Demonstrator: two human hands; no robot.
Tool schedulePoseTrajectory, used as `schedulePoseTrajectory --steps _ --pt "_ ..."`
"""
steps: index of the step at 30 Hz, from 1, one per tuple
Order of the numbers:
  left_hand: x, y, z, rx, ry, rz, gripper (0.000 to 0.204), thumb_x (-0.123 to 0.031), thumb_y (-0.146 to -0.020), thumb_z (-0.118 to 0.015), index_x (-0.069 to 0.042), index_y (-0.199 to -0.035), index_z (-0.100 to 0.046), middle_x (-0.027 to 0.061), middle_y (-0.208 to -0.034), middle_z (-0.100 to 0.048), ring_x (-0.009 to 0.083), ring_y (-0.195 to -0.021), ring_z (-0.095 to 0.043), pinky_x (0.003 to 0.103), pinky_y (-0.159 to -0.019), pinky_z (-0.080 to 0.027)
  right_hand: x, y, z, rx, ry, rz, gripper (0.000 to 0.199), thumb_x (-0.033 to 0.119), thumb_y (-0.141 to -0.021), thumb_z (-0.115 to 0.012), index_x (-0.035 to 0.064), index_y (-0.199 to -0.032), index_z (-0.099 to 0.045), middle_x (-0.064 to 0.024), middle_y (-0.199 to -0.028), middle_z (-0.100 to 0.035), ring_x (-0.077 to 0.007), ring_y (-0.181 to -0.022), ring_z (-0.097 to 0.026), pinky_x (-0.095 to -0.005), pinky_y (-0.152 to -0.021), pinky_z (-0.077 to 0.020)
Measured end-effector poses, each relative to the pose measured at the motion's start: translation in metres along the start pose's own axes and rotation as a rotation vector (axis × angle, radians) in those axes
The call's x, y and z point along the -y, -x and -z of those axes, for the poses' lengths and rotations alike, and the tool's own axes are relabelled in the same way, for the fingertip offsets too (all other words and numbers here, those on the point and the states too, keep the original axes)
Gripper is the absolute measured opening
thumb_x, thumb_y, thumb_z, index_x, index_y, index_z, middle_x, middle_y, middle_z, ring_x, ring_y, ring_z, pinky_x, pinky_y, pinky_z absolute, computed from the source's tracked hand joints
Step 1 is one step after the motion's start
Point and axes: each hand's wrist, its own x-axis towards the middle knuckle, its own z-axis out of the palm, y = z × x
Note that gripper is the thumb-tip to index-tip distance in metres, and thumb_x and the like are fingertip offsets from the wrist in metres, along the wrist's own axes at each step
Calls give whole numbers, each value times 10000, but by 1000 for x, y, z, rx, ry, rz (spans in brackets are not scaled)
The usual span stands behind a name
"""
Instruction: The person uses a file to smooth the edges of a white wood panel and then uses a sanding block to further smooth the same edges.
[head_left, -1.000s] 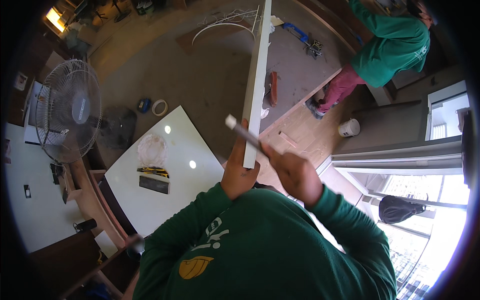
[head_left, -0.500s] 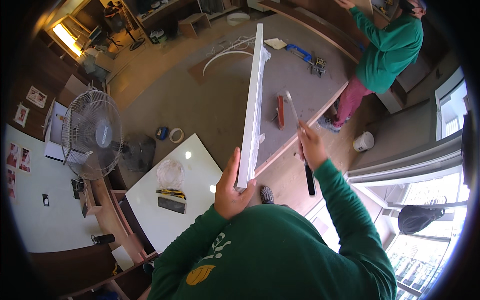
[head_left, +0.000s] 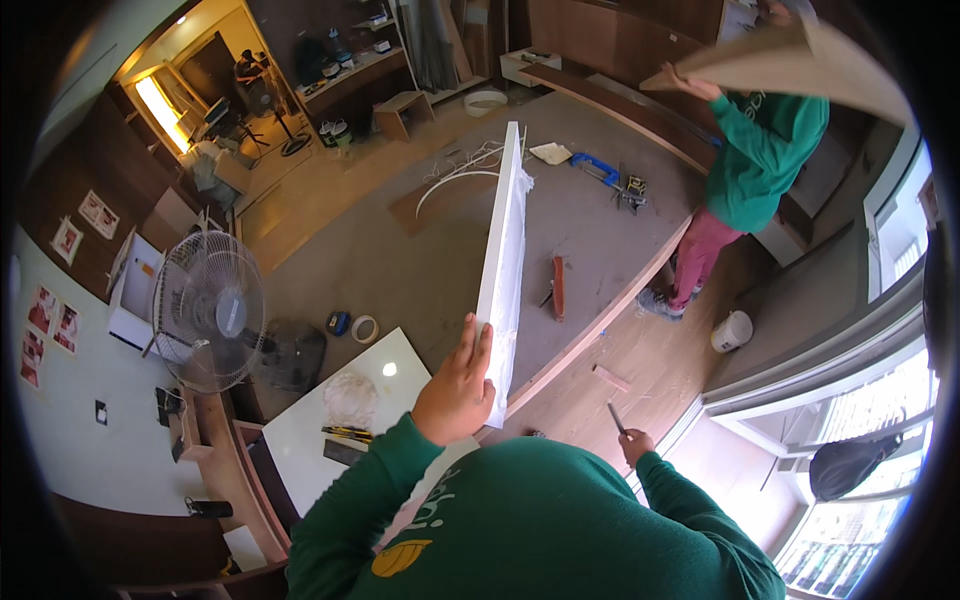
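My left hand (head_left: 462,385) grips the near end of a long white panel (head_left: 497,262), its fingers lying along the narrow edge. The panel stands on edge and slants away from me, with crinkled white film on its right face. At my lower right, my right hand (head_left: 635,448) is closed around a slim metal tool (head_left: 616,419). Only a short length of the tool shows above the fingers; the earlier frame shows its long metal shaft and black handle. The right hand is well apart from the panel.
On the grey tabletop (head_left: 620,240) lie a blue clamp-like tool (head_left: 596,167), a red-handled tool (head_left: 558,289) and a tape roll (head_left: 365,329). A glossy white board (head_left: 300,440) and a fan (head_left: 210,312) are left. A co-worker (head_left: 765,150) holds a brown sheet (head_left: 790,68) at far right.
My right hand has dropped toward my body with the metal tool. The left hand has shifted on the panel's near end. A brown sheet has appeared in the co-worker's hands, and my view has tilted up.
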Motion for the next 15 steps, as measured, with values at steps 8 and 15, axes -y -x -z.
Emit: schedulePoseTrajectory --steps 8,15 --pt "14 -60 -11 33 -49 40 767 -103 -973 -550 69 -1625 -184 329 -1702 -98 508 -1471 -386 474 -1197 -394 7 -4 16 -10 76 140 397 355 -962 -704 100 -1265 -728 -90 -704 -699 -211 -513 -650 -383 -500 -554" --pt "31 -98 -14 -17 37 84 694 -169 -1022 -537 59 -1610 -248 305 -1700 -158 473 -1501 -352 467 -1221 -364 22 0 19 42 130 50 420 361 -968 -699 107 -1302 -706 -83 -684 -688 -199 -520 -651 -369 -486 -548"
